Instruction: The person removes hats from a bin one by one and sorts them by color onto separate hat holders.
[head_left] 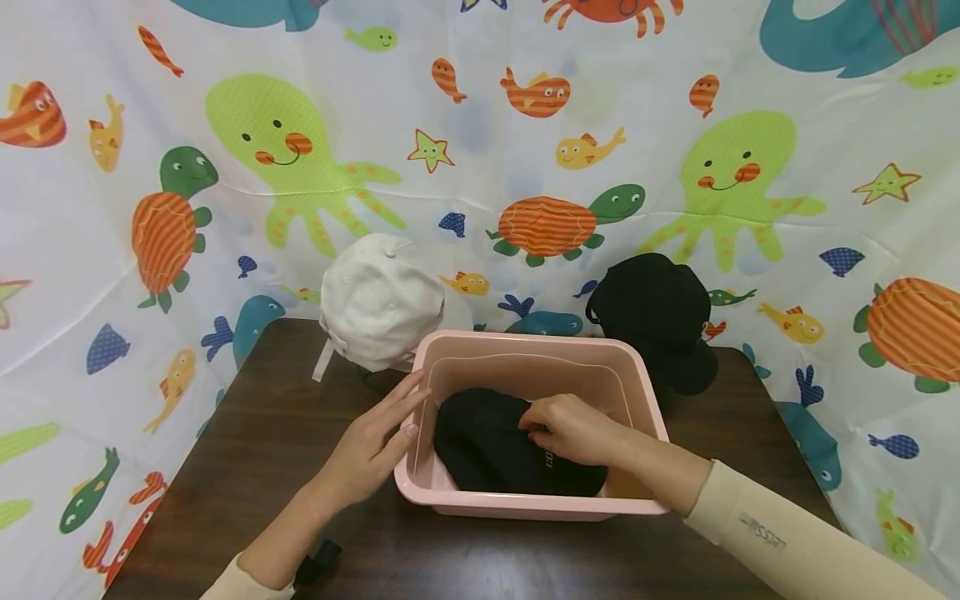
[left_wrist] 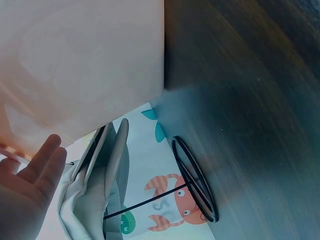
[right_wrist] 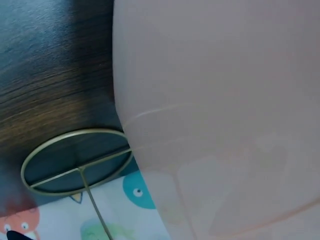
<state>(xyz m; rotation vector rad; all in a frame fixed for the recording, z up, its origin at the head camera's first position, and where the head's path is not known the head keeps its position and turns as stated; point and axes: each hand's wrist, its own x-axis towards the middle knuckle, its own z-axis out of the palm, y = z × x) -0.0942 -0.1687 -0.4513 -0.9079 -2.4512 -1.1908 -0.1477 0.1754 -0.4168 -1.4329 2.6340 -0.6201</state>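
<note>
A black cap (head_left: 487,437) with light lettering lies inside a pink plastic bin (head_left: 525,500). My right hand (head_left: 573,427) reaches over the bin's right side, its curled fingers pinching the cap's fabric; the fingertips are partly hidden. My left hand (head_left: 372,450) rests against the bin's left rim with fingers extended. In the left wrist view, the fingers (left_wrist: 47,165) of that hand lie beside the bin's outer wall (left_wrist: 85,55). Only the bin's wall (right_wrist: 215,100) fills most of the right wrist view, and the right hand does not show there.
Behind the bin's left corner, a white cap (head_left: 378,304) hangs on a black wire stand (left_wrist: 197,185). Another black cap (head_left: 652,304) is at the back right, near a gold wire stand (right_wrist: 82,165). The dark wooden table (head_left: 495,558) meets a sea-animal curtain (head_left: 480,183).
</note>
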